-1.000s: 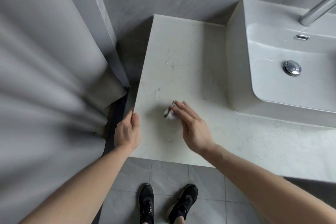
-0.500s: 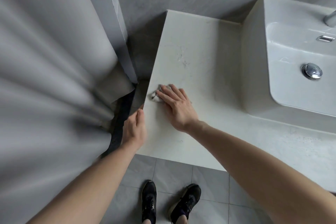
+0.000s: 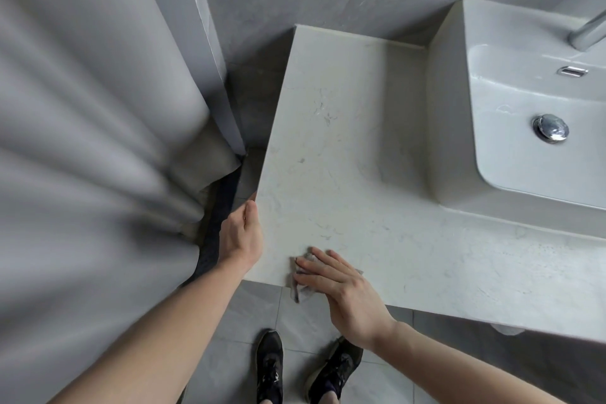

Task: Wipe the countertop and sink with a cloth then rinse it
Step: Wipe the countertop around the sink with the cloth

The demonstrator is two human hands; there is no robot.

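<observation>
Meanwhile, at the far left a grey curtain (image 3: 98, 141) hangs in folds beside the tiled wall. Next to it the left hand (image 3: 241, 236) rests against the left edge of the countertop (image 3: 344, 157), its fingers curled loosely over that edge as a brace; it holds nothing else. Further right, the right hand (image 3: 341, 285) lies flat with straight fingers pressing the cloth (image 3: 303, 279) onto the stone at the front edge. Half a second ago this hand and cloth worked farther back, close to the left edge; they have since swept toward the person, so the cloth now overhangs the front lip a little. That suggests the left strip of the counter has had one pass, while the broad stretch toward the sink (image 3: 524, 108) looks untouched. At the right the basin sits with its drain plug (image 3: 551, 128) and the tap (image 3: 587, 33) above; wiping it and rinsing the cloth are not yet done.
</observation>
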